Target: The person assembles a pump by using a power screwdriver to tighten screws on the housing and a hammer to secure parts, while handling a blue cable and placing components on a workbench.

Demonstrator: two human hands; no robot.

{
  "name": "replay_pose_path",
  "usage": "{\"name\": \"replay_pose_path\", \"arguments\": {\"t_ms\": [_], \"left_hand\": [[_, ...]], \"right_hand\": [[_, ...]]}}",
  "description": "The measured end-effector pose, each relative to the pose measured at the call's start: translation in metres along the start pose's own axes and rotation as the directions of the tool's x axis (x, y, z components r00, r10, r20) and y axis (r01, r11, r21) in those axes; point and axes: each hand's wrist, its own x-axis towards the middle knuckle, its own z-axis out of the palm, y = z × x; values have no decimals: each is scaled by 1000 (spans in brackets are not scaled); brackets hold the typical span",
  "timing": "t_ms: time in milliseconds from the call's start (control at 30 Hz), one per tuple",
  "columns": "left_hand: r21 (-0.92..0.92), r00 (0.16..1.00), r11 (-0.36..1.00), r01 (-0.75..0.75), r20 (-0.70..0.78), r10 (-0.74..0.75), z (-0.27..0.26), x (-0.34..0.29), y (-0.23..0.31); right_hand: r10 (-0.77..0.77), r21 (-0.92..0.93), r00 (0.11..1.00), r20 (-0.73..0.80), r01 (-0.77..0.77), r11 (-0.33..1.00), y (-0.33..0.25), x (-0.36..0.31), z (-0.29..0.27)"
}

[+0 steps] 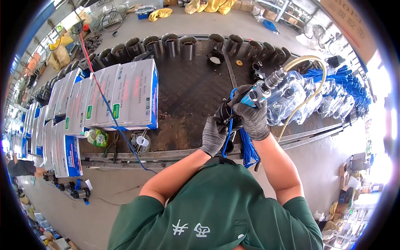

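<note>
My right hand (254, 120), in a grey knit glove, is wrapped round an air screwdriver (256, 96) with a blue and grey body and a metal fitting. A pale yellow hose (323, 79) loops from that fitting. My left hand (214, 136), gloved alike, grips a black cylindrical part (224, 111) near the table's front edge. A blue cable (228, 135) runs along this part and hangs in a loop. The screwdriver's working end is hidden behind the right hand and the part. A bundle of blue cables (249, 150) hangs just below my hands.
Dark metal cylinders (188, 48) line the far edge of the dark worktable (183, 89). Stacked grey-blue boxes (133, 93) fill its left side. Plastic-wrapped parts (291, 98) and blue cables (350, 83) lie at right. A green-labelled bottle (98, 137) lies near the front edge.
</note>
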Motion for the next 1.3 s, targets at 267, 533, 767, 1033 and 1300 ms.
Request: {"name": "replay_pose_path", "arguments": {"t_ms": [267,533,767,1033,1300], "left_hand": [[37,999,999,-31,-8,31,12,-2,-24],[-5,998,998,-59,-12,59,11,2,-21],[114,995,989,-94,-3,95,-5,7,-10],[-12,996,998,-59,65,60,-22,16,2],[-566,978,814,132,209,-13,-16,58,24]], "right_hand": [[63,-61,996,-63,-67,996,-6,4,16],[72,-113,995,-74,-80,990,-4,6,11],[38,-56,999,-36,-40,998,-28,9,17],[-172,-76,963,-206,159,984,-39,76,19],[-76,-223,971,-229,24,975,16,91,-4]]}}
